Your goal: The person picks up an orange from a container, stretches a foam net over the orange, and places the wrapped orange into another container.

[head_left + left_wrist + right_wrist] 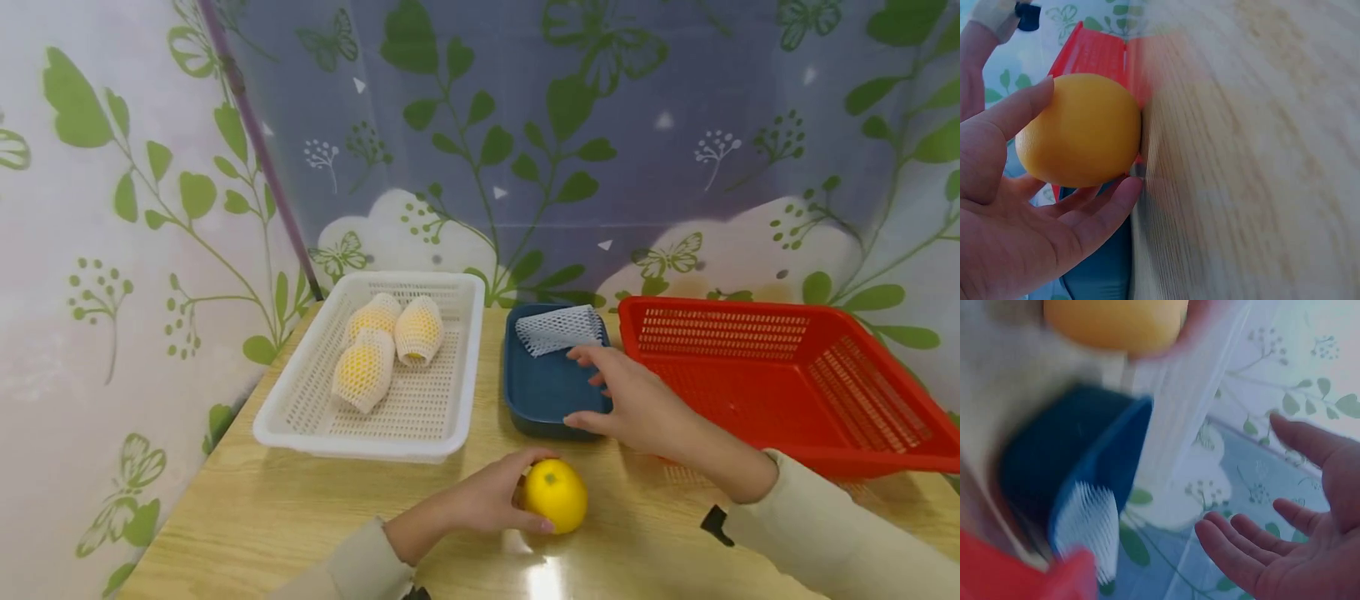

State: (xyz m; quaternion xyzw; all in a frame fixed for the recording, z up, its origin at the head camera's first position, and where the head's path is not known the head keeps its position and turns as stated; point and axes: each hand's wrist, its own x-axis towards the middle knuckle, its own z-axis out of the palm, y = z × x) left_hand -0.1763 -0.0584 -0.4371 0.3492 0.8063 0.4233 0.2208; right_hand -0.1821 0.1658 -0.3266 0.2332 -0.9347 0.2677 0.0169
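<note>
A round yellow fruit (555, 495) rests on the table, its exact kind unclear. My left hand (498, 497) holds it from the left, thumb on one side and fingers on the other, as the left wrist view (1085, 131) also shows. Over the right side of a dark blue bin (551, 392) hovers my right hand (637, 400), fingers spread and holding nothing. A white foam net sleeve (560, 328) lies at the bin's back end; in the right wrist view the sleeve (1090, 528) is apart from the right hand (1300, 544).
To the left stands a white basket (459, 400) with three yellow fruits in foam nets (365, 367). A red basket (750, 379) is on the right, close against the blue bin. Patterned cloth (480, 150) hangs behind the wooden table (247, 508).
</note>
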